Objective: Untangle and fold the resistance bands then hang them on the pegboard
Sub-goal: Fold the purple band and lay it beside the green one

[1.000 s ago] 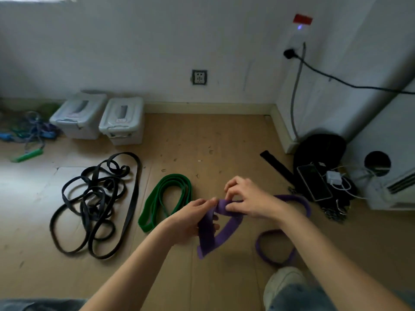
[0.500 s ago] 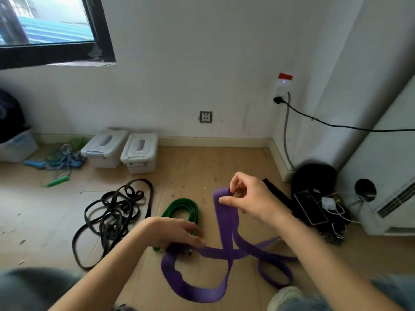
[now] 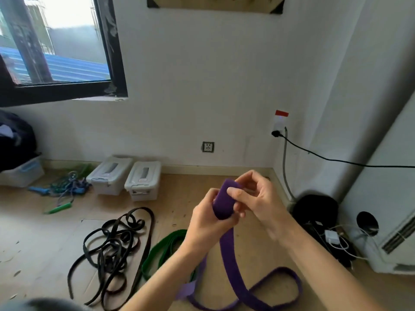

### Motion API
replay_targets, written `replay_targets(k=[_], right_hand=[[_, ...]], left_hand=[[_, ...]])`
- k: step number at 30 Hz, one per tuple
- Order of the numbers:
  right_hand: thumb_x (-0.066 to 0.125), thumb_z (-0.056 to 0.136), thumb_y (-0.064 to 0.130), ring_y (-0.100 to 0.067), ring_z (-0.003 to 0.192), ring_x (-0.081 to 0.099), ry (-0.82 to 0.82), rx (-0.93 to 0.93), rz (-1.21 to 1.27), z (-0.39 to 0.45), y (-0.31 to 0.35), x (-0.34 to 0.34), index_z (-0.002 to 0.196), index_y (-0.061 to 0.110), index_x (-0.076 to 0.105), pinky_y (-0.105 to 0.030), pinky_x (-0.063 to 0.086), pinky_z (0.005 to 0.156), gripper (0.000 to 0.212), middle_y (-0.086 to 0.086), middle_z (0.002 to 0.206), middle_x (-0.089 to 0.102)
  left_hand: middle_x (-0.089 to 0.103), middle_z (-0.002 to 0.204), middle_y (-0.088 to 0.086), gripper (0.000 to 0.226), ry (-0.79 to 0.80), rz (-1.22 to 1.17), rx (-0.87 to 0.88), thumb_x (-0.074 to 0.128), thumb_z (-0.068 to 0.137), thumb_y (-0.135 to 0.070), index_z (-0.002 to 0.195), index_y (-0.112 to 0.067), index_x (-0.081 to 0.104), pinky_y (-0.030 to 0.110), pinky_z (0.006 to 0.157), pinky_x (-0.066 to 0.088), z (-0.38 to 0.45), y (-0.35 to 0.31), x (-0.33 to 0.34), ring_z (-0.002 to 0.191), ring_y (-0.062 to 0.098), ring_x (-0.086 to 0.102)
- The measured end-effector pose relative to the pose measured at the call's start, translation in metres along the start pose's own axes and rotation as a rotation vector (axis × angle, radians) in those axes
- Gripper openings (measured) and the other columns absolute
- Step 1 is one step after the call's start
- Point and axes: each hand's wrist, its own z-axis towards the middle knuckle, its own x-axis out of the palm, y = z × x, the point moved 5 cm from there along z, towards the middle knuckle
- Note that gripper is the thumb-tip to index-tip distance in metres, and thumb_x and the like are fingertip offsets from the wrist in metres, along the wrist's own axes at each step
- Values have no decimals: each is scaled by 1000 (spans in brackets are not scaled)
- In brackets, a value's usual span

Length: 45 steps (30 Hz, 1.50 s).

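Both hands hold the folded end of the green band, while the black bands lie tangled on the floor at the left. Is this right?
Not quite. The head view shows the left hand and right hand holding the folded end of the purple band. The green band lies on the floor, untouched. The black bands do lie tangled at the left.

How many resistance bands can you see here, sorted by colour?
Purple band, held up by the left hand and the right hand: 1
Green band, folded on the floor: 1
Black bands, in a tangled heap; how many cannot be told, counted as 1 heap
Total: 3 colours, at least 3 bands
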Motion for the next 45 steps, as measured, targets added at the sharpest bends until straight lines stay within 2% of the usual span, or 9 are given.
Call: replay_targets(k=[3, 9, 14, 22, 31, 36, 38, 42, 45], right_hand=[[61, 85, 3, -11, 47, 55, -71, -53, 71, 1, 8, 0, 96, 13, 50, -21, 44, 42, 18, -6, 75, 59], [60, 88, 13, -8, 53, 57, -61, -138, -93, 6, 14, -9, 99, 24, 65, -20, 47, 49, 16, 2, 78, 62], [62, 85, 35, 1, 109, 45, 213, -17, -770, 9, -6, -21, 126, 30, 49, -18, 39, 95, 43, 14, 123, 38], [68, 75, 29, -15, 87, 54, 514, 33, -1139, -6, -41, 13, 103, 24, 50, -30, 49, 75, 34, 6, 98, 51], [47, 73, 19, -7, 43, 37, 119, -134, -214, 25, 20, 25, 63, 22, 48, -21, 31, 42, 10, 12, 46, 42], [54, 90, 16, -16, 58, 50, 256, 121, -695, 19, -36, -23, 75, 16, 51, -31, 44, 59, 15, 0, 64, 52], [70, 80, 27, -13, 74, 60, 476, 306, -824, -1, -66, -33, 87, 18, 57, -27, 48, 69, 17, 0, 82, 62], [85, 54, 47, -3, 106, 60, 342, 230, -61, -8, -43, -32, 119, 29, 53, -16, 50, 85, 74, 6, 120, 63], [81, 61, 44, 3, 103, 60, 513, 112, -237, -13, -21, -7, 109, 40, 60, -9, 47, 85, 52, 15, 111, 66]], left_hand=[[62, 86, -10, 45, -259, 216, 109, 75, 71, -25, 104, -24, 43, 21, 62, 55, -8, -5, 1, 73, 6, 64], [51, 63, -9, 21, -156, 301, 165, 62, 78, -5, 85, -19, 48, 13, 49, 38, -3, -15, -2, 54, 4, 51], [52, 67, -5, 16, -30, 630, 189, 59, 81, -12, 80, -16, 44, 22, 54, 29, 5, -15, -19, 65, 17, 55], [52, 79, -3, 18, 270, 757, 218, 53, 85, -13, 94, -14, 38, 18, 54, 32, -3, 2, -7, 64, 16, 46], [56, 72, -9, 26, 139, 238, -243, 53, 81, 0, 75, -25, 53, 14, 62, 46, -41, 102, -8, 66, 1, 55], [48, 65, -2, 27, -194, -21, -69, 41, 91, 3, 85, -22, 49, 17, 46, 43, 11, 30, -62, 44, 0, 49], [54, 66, -7, 25, -193, 46, 32, 43, 91, -3, 87, -27, 47, 11, 43, 41, 29, -17, -75, 47, -1, 51], [59, 70, -7, 18, 101, 509, 118, 56, 84, -12, 95, -19, 42, 10, 45, 38, 34, -68, -41, 55, 4, 54], [59, 73, -2, 25, 214, 610, 125, 57, 79, -15, 95, -15, 38, 19, 49, 38, 26, -70, -14, 60, 13, 53]])
